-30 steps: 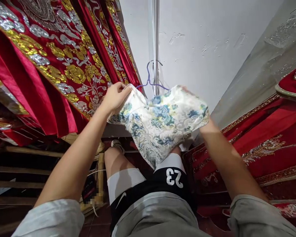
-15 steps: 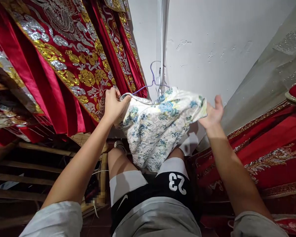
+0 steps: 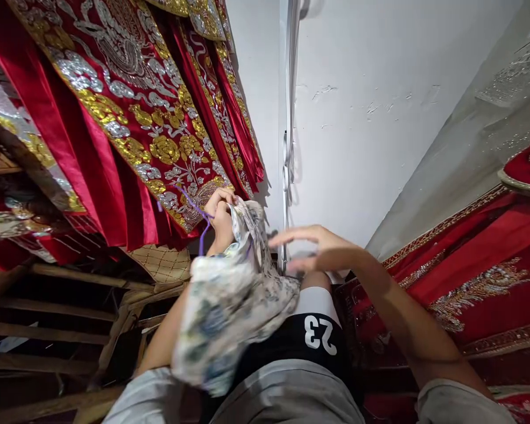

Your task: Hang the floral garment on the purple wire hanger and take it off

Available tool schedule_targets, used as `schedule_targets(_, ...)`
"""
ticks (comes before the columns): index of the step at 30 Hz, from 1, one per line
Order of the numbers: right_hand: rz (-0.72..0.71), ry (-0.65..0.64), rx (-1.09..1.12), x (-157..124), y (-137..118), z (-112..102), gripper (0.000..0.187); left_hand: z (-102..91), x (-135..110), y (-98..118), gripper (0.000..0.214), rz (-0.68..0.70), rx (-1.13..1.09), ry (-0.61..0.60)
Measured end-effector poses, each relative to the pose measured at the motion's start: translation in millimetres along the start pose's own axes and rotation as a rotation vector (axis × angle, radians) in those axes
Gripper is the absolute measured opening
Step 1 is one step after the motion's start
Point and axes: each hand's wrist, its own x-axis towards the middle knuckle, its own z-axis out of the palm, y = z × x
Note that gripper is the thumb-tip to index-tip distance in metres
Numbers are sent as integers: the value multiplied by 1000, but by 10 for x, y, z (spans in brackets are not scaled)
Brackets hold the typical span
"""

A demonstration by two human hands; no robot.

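Observation:
My left hand [image 3: 221,215] is closed on the top of a white garment with a blue flower print [image 3: 229,300] and on its purple wire hanger [image 3: 199,215]. The garment hangs bunched over my left forearm, blurred by motion. My right hand [image 3: 318,247] hovers to the right of the garment with its fingers stretched out and nothing in it. Below are my black shorts with the number 23 [image 3: 315,334].
Red robes with gold and silver embroidery [image 3: 128,112] hang at the upper left. More red embroidered cloth [image 3: 481,277] lies at the right. A white wall with a thin vertical pipe [image 3: 287,176] fills the middle. Wooden slats [image 3: 48,306] stand at the lower left.
My left hand has pulled the garment and hanger down and to the left, off the pipe. My right hand has let go of the cloth and swung left, palm down.

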Motion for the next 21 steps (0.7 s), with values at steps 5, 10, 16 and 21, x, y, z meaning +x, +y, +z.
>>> schedule_targets(5, 23, 390, -602, 188, 516, 267, 109, 290, -341, 386, 34, -26, -720, -59)
schedule_targets(10, -38, 504, -777, 65, 800, 415, 97, 337, -549, 543, 34, 77, -978, -70)
schedule_targets(16, -37, 612, -790, -221, 803, 555, 63, 177, -661, 455, 52, 56, -1088, -406)
schedule_targets(21, 141, 693, -720, -403, 805, 521, 49, 223, -776, 316, 64, -68, -840, -489)
